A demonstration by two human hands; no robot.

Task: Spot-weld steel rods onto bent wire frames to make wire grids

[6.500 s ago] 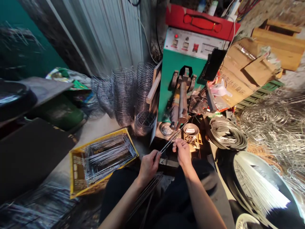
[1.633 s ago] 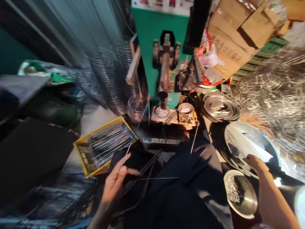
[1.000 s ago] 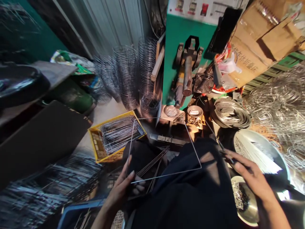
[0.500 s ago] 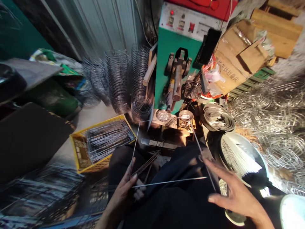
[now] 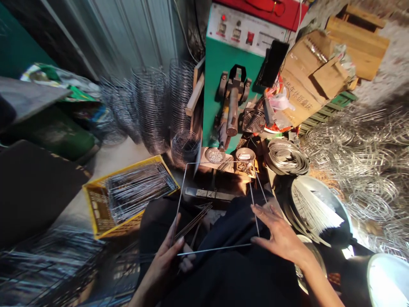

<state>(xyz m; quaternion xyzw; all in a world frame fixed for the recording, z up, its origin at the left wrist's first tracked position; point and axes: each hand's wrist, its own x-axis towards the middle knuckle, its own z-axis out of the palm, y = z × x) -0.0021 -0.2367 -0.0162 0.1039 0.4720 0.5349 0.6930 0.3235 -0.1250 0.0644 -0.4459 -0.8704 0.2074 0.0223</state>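
A thin metal wire frame [image 5: 180, 200], bent roughly into a rectangle, is held above my lap. My left hand [image 5: 169, 249] is closed around its lower left corner, with the thumb on top. At the right side, my right hand [image 5: 277, 232] has its fingertips on the wire and its thumb lower down, by the end of the bottom wire. The fingers and thumb of that hand are spaced apart along the wire. Two wire lines run near the right fingers; how they join is unclear. Several loose wire rods [image 5: 194, 219] lie behind the left hand.
A green machine [image 5: 215, 81] with a metal arm [image 5: 232, 113] stands ahead. Left are a yellow crate [image 5: 91, 209] of wire rods and stacked wire rings [image 5: 150, 111]. Right are a bucket [image 5: 347, 213] of thin strips, a metal coil [image 5: 284, 155], wire pieces [image 5: 367, 166] and a cardboard box [image 5: 300, 85].
My right hand has moved left and onto the wire frame's right side, which has swung inward with it. My left hand keeps its hold. The whole view has shifted slightly.
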